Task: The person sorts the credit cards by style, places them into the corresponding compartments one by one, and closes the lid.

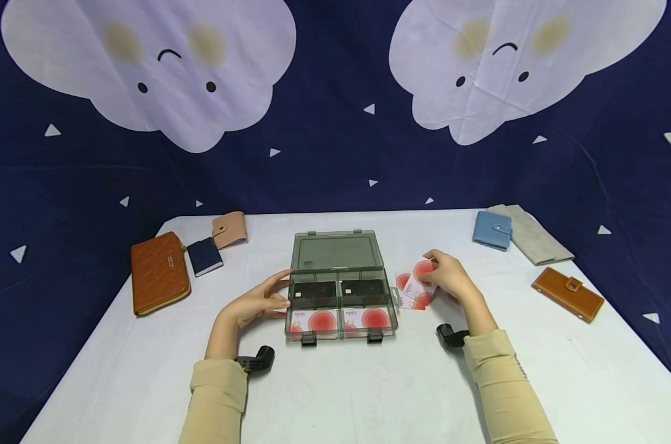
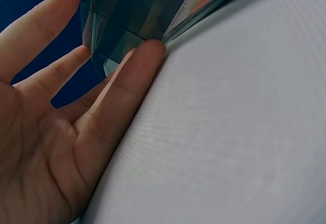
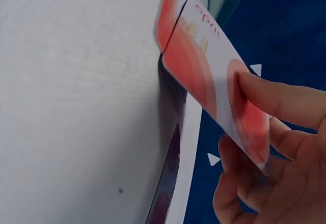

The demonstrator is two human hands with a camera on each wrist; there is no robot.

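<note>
A translucent grey-green divided box [image 1: 340, 336] stands on the table, its lid [image 1: 335, 251] laid back. Black cards [image 1: 313, 294] lie in both rear compartments, white cards with red circles [image 1: 320, 322] in both front ones. My left hand [image 1: 255, 303] touches the box's left side, thumb and fingers extended against its wall in the left wrist view. To the box's right, my right hand [image 1: 451, 274] pinches a red-and-white card [image 3: 219, 76] between thumb and fingers, tilted above the table. Beneath it lie similar cards [image 1: 403, 282], partly covered; how many is hidden.
Left on the white table are a brown quilted wallet [image 1: 160, 271], a dark blue booklet-like holder [image 1: 205, 256] and a tan snap wallet [image 1: 230, 229]. At right lie a blue wallet [image 1: 492, 230], a grey wallet [image 1: 538, 237] and a brown strap wallet [image 1: 567, 294].
</note>
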